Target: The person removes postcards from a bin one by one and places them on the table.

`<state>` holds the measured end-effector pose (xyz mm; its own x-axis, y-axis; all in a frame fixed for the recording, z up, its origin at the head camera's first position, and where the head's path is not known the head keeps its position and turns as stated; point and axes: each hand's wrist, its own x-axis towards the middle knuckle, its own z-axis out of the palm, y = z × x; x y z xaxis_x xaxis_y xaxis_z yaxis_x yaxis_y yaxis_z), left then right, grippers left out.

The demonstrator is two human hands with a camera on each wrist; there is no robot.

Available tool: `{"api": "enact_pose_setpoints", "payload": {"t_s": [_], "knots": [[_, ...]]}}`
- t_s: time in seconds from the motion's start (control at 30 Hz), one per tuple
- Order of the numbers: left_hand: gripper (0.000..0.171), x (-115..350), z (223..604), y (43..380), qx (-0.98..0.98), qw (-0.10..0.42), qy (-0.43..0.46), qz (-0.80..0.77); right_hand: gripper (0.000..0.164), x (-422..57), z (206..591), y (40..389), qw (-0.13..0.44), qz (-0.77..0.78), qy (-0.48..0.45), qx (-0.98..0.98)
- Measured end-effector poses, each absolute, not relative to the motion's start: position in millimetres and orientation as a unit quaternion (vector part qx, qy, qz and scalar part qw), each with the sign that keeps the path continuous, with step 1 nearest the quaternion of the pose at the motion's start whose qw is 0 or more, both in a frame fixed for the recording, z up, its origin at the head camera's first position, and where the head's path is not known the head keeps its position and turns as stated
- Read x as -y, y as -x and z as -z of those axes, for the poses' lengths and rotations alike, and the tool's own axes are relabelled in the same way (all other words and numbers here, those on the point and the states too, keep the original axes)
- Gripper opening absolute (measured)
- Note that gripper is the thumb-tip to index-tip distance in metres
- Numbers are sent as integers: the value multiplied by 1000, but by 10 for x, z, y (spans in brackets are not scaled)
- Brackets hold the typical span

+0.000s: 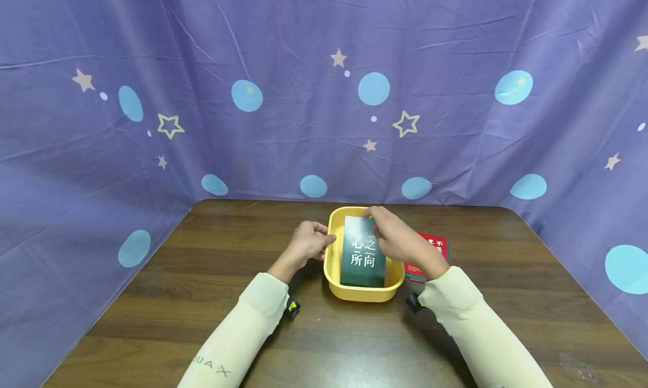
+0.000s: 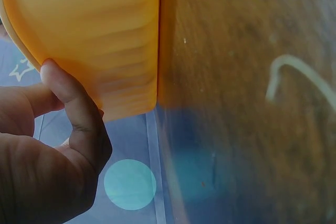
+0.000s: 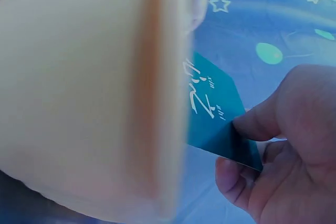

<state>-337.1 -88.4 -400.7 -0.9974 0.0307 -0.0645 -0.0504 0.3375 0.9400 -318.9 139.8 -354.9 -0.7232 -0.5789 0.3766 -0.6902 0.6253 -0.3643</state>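
A green book (image 1: 361, 258) with white Chinese characters on its cover stands tilted inside a yellow plastic basin (image 1: 331, 273). My right hand (image 1: 395, 236) pinches the book's upper right corner; in the right wrist view the thumb (image 3: 257, 121) lies on the cover with curled fingers behind it. At the basin's left side, my left hand (image 1: 310, 242) holds the rim. The left wrist view has a bent finger (image 2: 79, 98) against the outer wall of the basin (image 2: 115, 40), just under the rim.
A red book (image 1: 439, 244) with white characters lies on other books right of the basin, partly hidden behind my right forearm. Everything rests on a brown wooden table (image 1: 243, 225). Behind it hangs a purple curtain (image 1: 304, 140) with stars and blue dots.
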Motion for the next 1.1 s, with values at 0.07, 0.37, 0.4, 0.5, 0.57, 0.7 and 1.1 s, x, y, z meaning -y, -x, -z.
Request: {"api": "enact_pose_setpoints", "payload": {"t_s": [0.07, 0.37, 0.4, 0.5, 0.57, 0.7, 1.1], "knots": [[23, 882, 4006, 3371, -817, 36, 7, -576, 28, -1436, 3504, 3180, 118, -254, -350, 894], [24, 881, 4022, 3387, -821, 34, 3, -570, 25, -1638, 3331, 3167, 154, -303, -328, 881], [24, 882, 4022, 3390, -821, 33, 4, -570, 26, -1657, 3317, 3170, 156, -308, -326, 880], [23, 883, 4024, 3394, -821, 32, 5, -570, 26, -1716, 3274, 3177, 168, -319, -321, 876], [23, 882, 4023, 3392, -822, 32, 6, -569, 27, -1770, 3252, 3194, 186, -321, -317, 873], [23, 880, 4008, 3384, -822, 33, 5, -568, 27, -1915, 3203, 3234, 227, -322, -302, 868], [23, 876, 4002, 3379, -822, 36, 7, -568, 28, -2442, 3163, 3329, 251, -344, -211, 880]]}}
